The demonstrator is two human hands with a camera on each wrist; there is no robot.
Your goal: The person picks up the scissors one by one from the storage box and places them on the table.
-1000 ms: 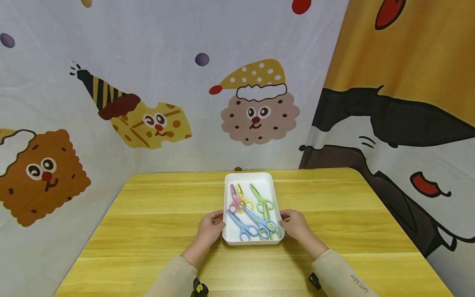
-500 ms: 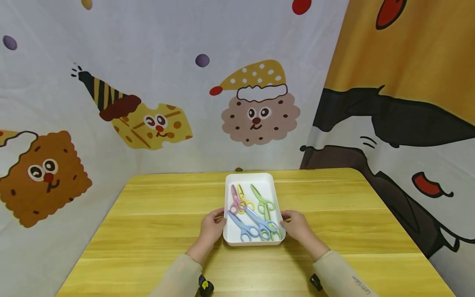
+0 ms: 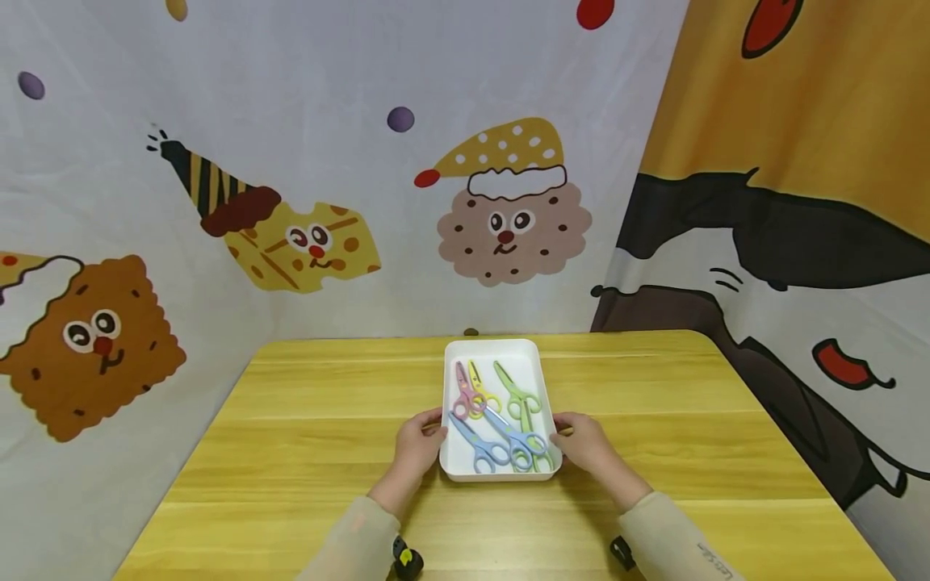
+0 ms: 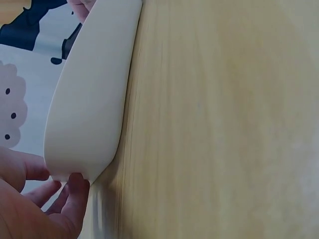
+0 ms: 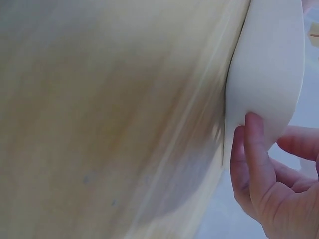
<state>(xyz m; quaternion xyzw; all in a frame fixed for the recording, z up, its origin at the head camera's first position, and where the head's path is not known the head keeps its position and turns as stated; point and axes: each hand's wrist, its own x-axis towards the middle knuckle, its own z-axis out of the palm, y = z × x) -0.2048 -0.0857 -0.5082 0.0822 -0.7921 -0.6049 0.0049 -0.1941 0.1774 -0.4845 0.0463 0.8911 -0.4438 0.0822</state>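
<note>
The left hand (image 3: 418,444) and right hand (image 3: 584,440) pinch the tray (image 3: 501,477) by opposite sides, a sound hold, as it looks light, stiff, smooth, its scissors (image 3: 508,431) apt to slide.

A yellow wood-grain table (image 3: 291,436) stands before a whitish backdrop (image 3: 312,73) printed with hatted cartoon snacks (image 3: 472,250).

Lettering (image 3: 716,561) starting "Lets" marks the right sleeve (image 3: 664,528), the rest unclear.
</note>
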